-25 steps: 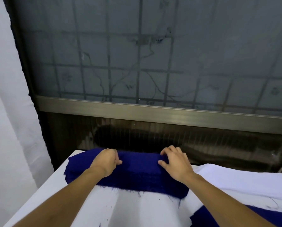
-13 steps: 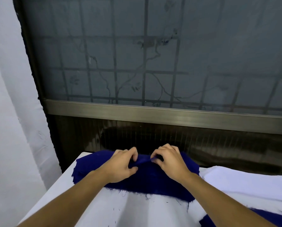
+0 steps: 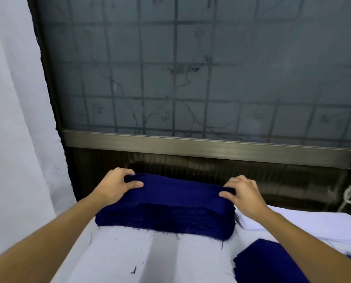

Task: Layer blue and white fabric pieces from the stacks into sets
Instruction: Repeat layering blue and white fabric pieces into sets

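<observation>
Now, step in hand: I judge I am lifting the top blue piece [image 3: 180, 189] off the blue stack [image 3: 166, 220], which sits at the far left corner of the bench [image 3: 129, 260].
Left hand [image 3: 114, 187]: thumb and curled fingers pinch the piece's left end.
Right hand [image 3: 245, 196]: pinches the right end likewise.
White stack [image 3: 293, 220]: just beside the blue stack, toward the bench's right edge.
Doing it well: raise both ends evenly, keep the cloth taut, and feel for a single layer. I cannot tell how many I hold, and the frayed threads may drag the next one along.
Blue pile [image 3: 272, 262]: near the right edge, likely where sets are built.
</observation>
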